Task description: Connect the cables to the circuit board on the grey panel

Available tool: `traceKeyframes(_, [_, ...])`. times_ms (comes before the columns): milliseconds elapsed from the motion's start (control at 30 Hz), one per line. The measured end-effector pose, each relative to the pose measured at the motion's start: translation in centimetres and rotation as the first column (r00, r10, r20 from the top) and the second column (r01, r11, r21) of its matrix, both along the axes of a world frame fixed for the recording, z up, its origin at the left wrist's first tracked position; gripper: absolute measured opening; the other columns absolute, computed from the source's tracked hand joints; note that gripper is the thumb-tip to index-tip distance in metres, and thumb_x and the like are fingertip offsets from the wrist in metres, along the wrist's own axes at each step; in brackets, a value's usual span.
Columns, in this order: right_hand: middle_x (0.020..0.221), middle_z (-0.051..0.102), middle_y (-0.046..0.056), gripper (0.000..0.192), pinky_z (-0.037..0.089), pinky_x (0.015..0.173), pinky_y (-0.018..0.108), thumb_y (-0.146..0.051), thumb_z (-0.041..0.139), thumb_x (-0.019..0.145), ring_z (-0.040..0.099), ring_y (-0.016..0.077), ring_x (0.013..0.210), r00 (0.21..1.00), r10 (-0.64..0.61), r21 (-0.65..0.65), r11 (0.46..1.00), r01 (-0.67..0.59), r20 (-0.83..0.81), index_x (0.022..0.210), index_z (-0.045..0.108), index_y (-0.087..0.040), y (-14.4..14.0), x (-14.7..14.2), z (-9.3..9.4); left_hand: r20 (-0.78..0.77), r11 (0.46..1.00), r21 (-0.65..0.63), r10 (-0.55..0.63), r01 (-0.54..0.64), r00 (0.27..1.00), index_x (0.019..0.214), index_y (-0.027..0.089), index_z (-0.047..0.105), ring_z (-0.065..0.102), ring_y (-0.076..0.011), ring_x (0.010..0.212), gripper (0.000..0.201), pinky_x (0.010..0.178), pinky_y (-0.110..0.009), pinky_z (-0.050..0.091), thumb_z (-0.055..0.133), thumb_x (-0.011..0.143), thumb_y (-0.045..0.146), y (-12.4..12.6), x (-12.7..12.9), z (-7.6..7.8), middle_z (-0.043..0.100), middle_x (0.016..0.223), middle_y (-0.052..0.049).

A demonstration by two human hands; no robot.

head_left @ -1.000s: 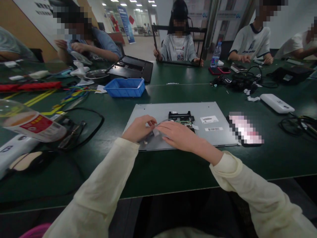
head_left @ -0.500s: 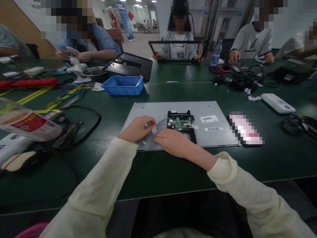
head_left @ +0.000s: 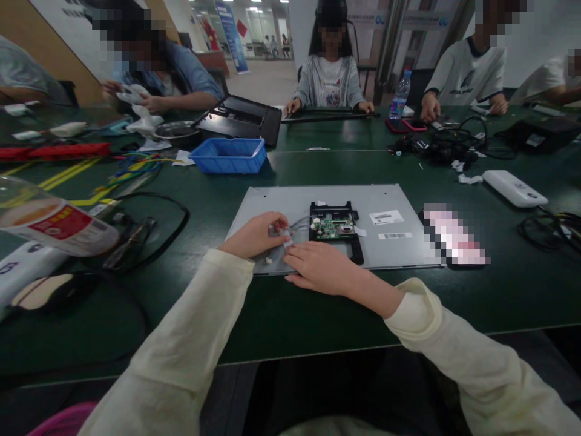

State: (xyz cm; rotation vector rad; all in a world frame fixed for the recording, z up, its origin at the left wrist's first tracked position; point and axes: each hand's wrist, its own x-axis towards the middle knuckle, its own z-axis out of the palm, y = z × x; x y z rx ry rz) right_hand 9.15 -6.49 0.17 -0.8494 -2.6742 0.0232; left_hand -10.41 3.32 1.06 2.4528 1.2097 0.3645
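Observation:
A grey flat panel [head_left: 281, 197] lies on the green table before me, with a small green circuit board [head_left: 333, 227] in a black frame [head_left: 357, 251] on its back. Thin grey cables [head_left: 300, 223] run left from the board to my hands. My left hand [head_left: 258, 234] is closed, thumb and fingers pinching a small whitish strip [head_left: 287, 241], seemingly tape, at the cables. My right hand [head_left: 322, 266] lies palm down over the panel's near edge. Its fingers stretch to the strip's lower end, the lowest digit apart from them. A small white bit [head_left: 269, 260] lies below my left hand.
A phone [head_left: 456, 236] lies right of the panel, near a white power bank [head_left: 514, 188]. Behind the panel stands a blue bin [head_left: 228, 158]. To the left are a plastic cup [head_left: 63, 224] and a black cable [head_left: 181, 227]. Across the table, a person [head_left: 330, 79] holds a black frame.
The right hand's lowest digit has parted from its other fingers; the left hand stays at the strip. The person opposite has lowered the black frame to the table. My view has shifted slightly.

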Motion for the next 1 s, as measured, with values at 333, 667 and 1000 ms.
traceKeyframes(333, [0.107,0.062,0.018,0.033,0.044,0.090,0.039,-0.036,0.039,0.096,0.058,0.0254,0.104,0.997,-0.035,0.044,0.999,0.032,0.064,0.105,0.056,-0.008,-0.9,-0.5,0.0,0.040,1.000,-0.018,0.010,-0.009,0.999,0.093,0.020,0.058,0.059,-0.0179,0.084,0.028,0.075,-0.029,0.045,0.060,0.074,0.041,0.2,0.1,-0.4,0.062,0.090,-0.002])
traceKeyframes(667, [0.103,0.063,0.017,0.028,0.044,0.088,0.039,-0.031,0.038,0.097,0.059,0.0239,0.099,0.996,-0.039,0.046,0.998,0.035,0.085,0.102,0.056,-0.010,-1.2,-0.5,0.2,0.081,1.000,-0.009,0.010,-0.009,0.997,0.095,0.020,0.059,0.059,-0.0170,0.082,0.023,0.075,-0.029,0.047,0.051,0.079,0.035,0.5,-0.2,-0.9,0.062,0.090,-0.003])
traceKeyframes(1000, [0.100,0.064,0.018,0.029,0.044,0.085,0.038,-0.028,0.037,0.098,0.061,0.0247,0.097,0.995,-0.036,0.074,0.997,0.030,0.092,0.101,0.058,-0.009,-1.6,-0.6,0.3,0.072,0.998,0.061,0.021,-0.025,0.997,0.092,0.020,0.058,0.058,-0.0159,0.078,0.019,0.073,-0.028,0.046,0.048,0.081,0.030,0.4,0.1,-1.0,0.061,0.085,-0.002])
